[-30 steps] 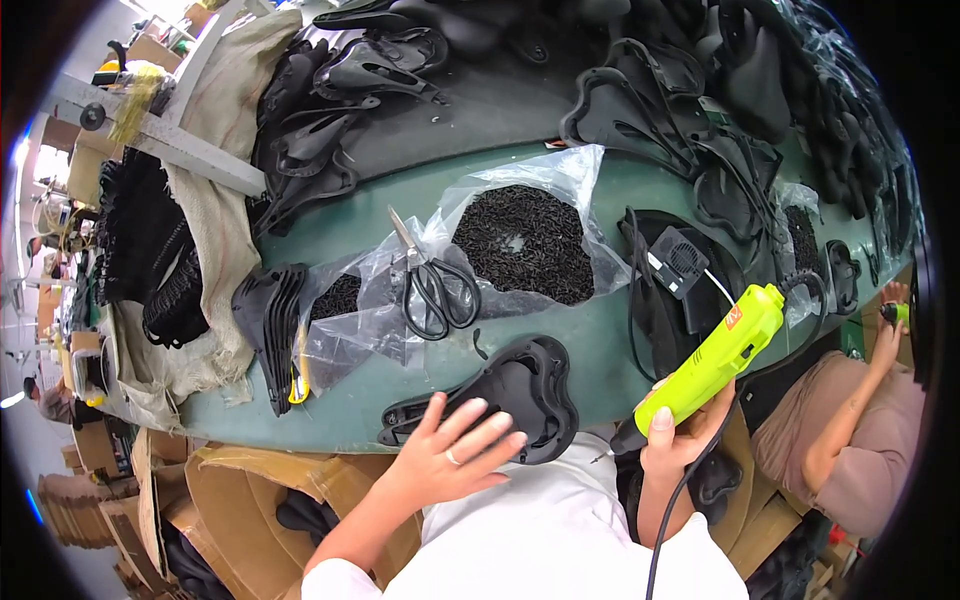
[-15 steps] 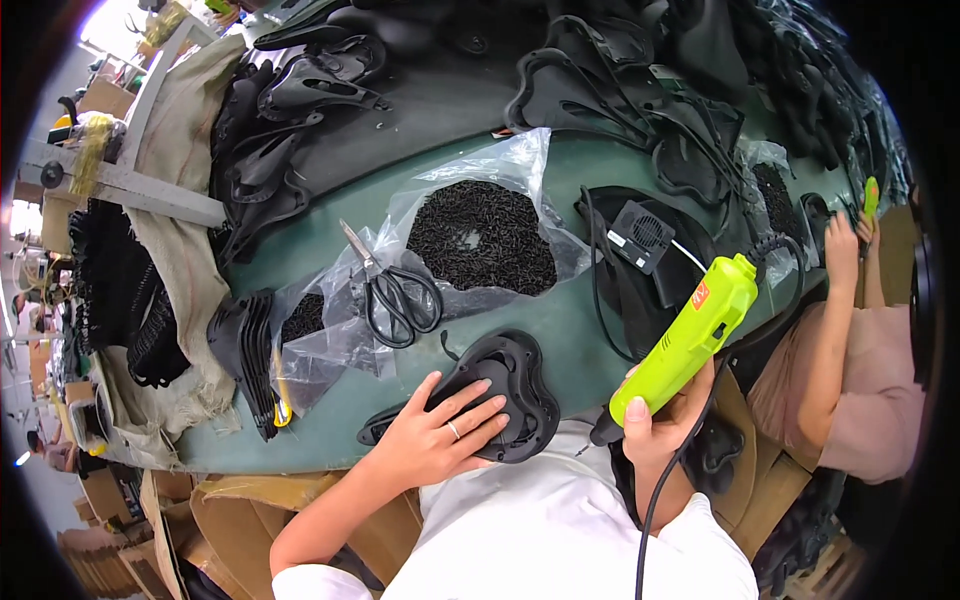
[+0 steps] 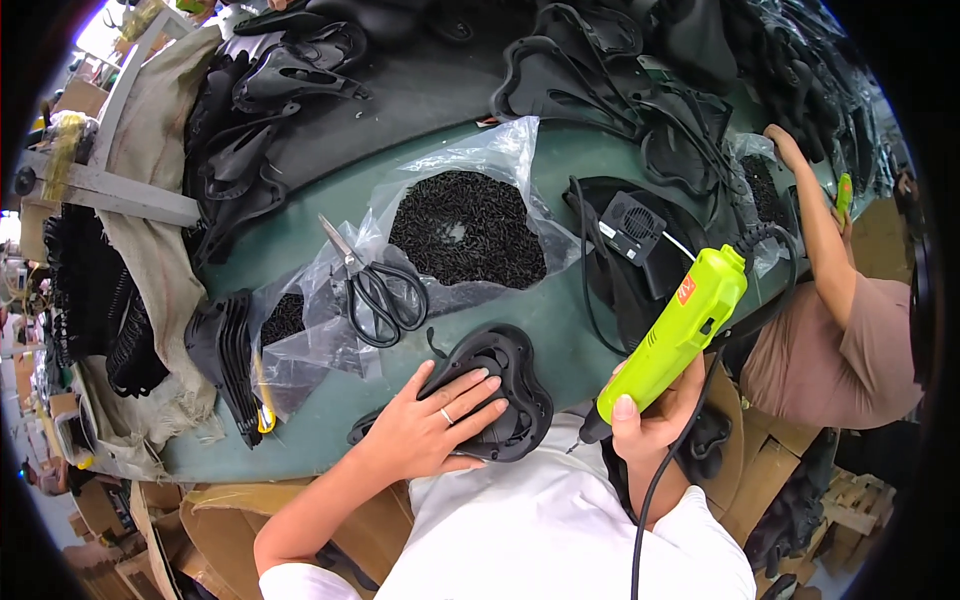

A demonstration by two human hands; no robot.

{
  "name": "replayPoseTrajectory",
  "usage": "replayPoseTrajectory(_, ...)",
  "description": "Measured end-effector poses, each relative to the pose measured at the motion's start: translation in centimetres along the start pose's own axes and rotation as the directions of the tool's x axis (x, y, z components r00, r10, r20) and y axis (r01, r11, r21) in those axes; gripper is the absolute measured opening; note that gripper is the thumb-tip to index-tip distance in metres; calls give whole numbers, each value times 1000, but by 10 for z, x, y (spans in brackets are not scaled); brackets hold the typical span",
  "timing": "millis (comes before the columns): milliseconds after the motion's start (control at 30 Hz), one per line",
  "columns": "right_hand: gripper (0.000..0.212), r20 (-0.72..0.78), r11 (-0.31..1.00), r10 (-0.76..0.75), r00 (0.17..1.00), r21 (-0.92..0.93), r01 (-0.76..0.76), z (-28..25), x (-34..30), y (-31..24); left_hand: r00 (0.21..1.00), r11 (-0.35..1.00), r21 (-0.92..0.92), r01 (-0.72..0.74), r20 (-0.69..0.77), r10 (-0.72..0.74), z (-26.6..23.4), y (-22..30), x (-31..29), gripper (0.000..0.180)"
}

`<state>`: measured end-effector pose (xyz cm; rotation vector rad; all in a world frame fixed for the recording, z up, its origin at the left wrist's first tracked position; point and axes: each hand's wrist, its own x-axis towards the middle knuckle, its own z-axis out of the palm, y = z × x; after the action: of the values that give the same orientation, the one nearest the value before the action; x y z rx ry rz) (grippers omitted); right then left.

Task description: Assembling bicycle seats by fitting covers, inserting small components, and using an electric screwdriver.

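Observation:
My left hand (image 3: 430, 420) lies flat with fingers spread on a black saddle-shaped plastic shell (image 3: 528, 380) at the table's near edge. A ring is on one finger. My right hand (image 3: 655, 420) is wrapped round a bright green corded electric screwdriver (image 3: 665, 335), to the right of the shell. Its bit points down and left, close to my white shirt and apart from the shell. Beyond the shell are black-handled scissors (image 3: 375, 290) and a clear plastic bag (image 3: 500, 150), spread open under a heap of small dark screws (image 3: 465, 230).
A black power adapter (image 3: 630, 230) with cables sits right of the screws. Stacked black shells (image 3: 225, 350) stand at left, with more (image 3: 570, 85) along the back. A co-worker's arm (image 3: 825, 235) reaches over the table at right. Cardboard boxes (image 3: 240, 520) lie below the edge.
The view has shifted slightly, so the table things appear a little further left. My screwdriver has come slightly down and left. The co-worker's arm has stretched further across the table.

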<state>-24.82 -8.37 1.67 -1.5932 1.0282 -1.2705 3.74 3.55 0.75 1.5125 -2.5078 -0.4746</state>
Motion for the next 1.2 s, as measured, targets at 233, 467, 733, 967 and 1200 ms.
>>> replayPoseTrajectory(233, 96, 156, 993, -42, 987, -100, 58, 2, 8, -2, 999, 1000, -22, 19, 35, -18, -16, 3, 17, 87)
replayPoseTrajectory(467, 96, 165, 995, 55, 985, -88, -41, 2, 2, -13, 999, 999, 3, -42, -13, 42, -8, -1, 22, 85)
replayPoseTrajectory(733, 90, -59, 981, -74, 996, 176, 84, 2, 1, -16, 979, 994, 109, -4, -202, 26, 7, 13, 23, 54)
replayPoseTrajectory(967, 75, -54, 898, -260, 964, 353, 262, 11, 36, -33, 994, 994, 47, 103, -35, -101, -6, 22, 37, 59)
replayPoseTrajectory(1200, 44, -7, 909, -148, 989, 394, 139, 39, 41, -59, 996, 997, 57, 56, -69, -52, 8, 14, 30, 56)
